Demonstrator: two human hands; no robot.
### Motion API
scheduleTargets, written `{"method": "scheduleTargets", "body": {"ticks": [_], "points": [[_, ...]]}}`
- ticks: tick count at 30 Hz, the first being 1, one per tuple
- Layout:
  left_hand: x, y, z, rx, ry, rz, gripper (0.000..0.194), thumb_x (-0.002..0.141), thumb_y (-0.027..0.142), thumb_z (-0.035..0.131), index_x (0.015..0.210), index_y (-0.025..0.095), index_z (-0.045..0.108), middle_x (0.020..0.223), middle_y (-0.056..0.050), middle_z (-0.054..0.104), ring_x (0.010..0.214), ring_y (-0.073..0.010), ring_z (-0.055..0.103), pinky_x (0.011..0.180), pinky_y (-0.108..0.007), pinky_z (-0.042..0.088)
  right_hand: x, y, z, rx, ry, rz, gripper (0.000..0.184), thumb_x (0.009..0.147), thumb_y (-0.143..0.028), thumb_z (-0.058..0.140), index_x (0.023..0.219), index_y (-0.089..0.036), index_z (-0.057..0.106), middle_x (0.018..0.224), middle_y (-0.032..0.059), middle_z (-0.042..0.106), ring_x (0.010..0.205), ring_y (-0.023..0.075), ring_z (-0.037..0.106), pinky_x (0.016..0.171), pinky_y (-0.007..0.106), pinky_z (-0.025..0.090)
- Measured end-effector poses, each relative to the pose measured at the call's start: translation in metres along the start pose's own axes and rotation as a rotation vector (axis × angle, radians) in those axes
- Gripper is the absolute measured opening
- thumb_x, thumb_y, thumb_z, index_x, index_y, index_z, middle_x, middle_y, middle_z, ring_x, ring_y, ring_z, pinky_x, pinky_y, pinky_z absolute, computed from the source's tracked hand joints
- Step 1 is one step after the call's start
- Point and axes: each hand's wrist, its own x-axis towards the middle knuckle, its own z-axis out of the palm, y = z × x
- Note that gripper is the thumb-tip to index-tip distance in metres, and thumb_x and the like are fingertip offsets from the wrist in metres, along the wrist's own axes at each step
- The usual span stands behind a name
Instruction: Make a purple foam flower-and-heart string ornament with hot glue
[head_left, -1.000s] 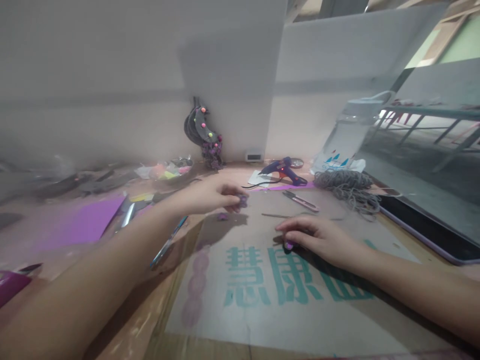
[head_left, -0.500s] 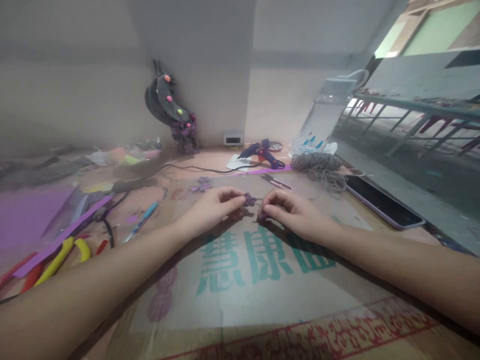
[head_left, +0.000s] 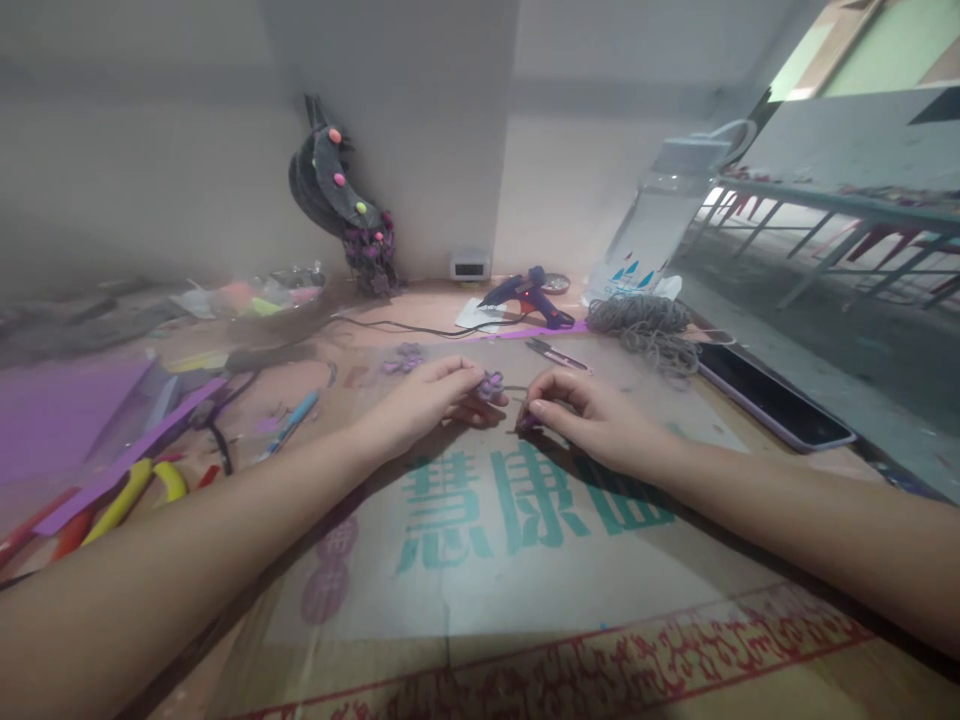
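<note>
Between the thumb and fingers of my left hand is a small purple flower with a grey outline. My right hand pinches another small purple piece, mostly hidden by the fingers; a thin grey strand shows in the gap between the hands. Both hands are just above the printed board. More purple flowers lie on the board behind my left hand. Beyond my right hand rest small thread snips.
A blue glue gun stands at the back, its cord running left. Grey yarn, a water bottle and a phone are at right. Yellow-handled pliers, a blue pen and purple sheets lie left. A decorated grey crescent leans on the wall.
My left hand has turned the flower so that its face shows more clearly. My right hand keeps its pinch almost unchanged. The whole view has shifted slightly.
</note>
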Motion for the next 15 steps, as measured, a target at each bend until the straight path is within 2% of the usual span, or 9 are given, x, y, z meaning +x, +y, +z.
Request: {"method": "scheduleTargets", "body": {"ticks": [5,8,12,15], "points": [[0.001,-0.004,-0.007,0.234,0.017,0.097,0.031,0.090,0.043,0.061,0.075,0.017,0.057,0.061,0.003,0.056,0.054,-0.0087,0.052,0.054,-0.021,0.038,0.000,-0.002,-0.001,-0.033,0.002,-0.022,0.017,0.095,-0.036,0.054,0.087,-0.020,0.058,0.086,0.0044,0.071,0.082,0.0177,0.069,0.076,0.033,0.056],[0.002,-0.005,-0.011,0.318,0.026,0.115,0.035,0.088,0.048,0.063,0.075,0.017,0.058,0.058,0.004,0.051,0.051,-0.0075,0.045,0.050,-0.021,0.031,-0.001,0.000,0.000,0.006,0.018,-0.012,0.018,0.095,-0.037,0.055,0.088,-0.020,0.057,0.086,0.0044,0.071,0.083,0.0183,0.069,0.078,0.034,0.056],[0.002,-0.006,-0.009,0.203,0.024,0.028,0.026,0.085,0.042,0.068,0.087,0.017,0.062,0.065,0.002,0.059,0.057,-0.0089,0.054,0.056,-0.020,0.040,-0.001,0.004,0.002,0.085,0.034,-0.010,0.018,0.095,-0.037,0.055,0.091,-0.020,0.057,0.092,0.0058,0.071,0.085,0.0189,0.069,0.078,0.035,0.056],[0.000,-0.004,-0.005,0.139,0.008,-0.007,0.022,0.083,0.035,0.071,0.094,0.019,0.063,0.069,0.002,0.062,0.061,-0.0097,0.059,0.061,-0.022,0.047,-0.001,0.004,0.001,-0.004,0.034,-0.048,0.016,0.093,-0.035,0.056,0.090,-0.019,0.059,0.091,0.0054,0.071,0.083,0.0185,0.067,0.077,0.034,0.056]]}}
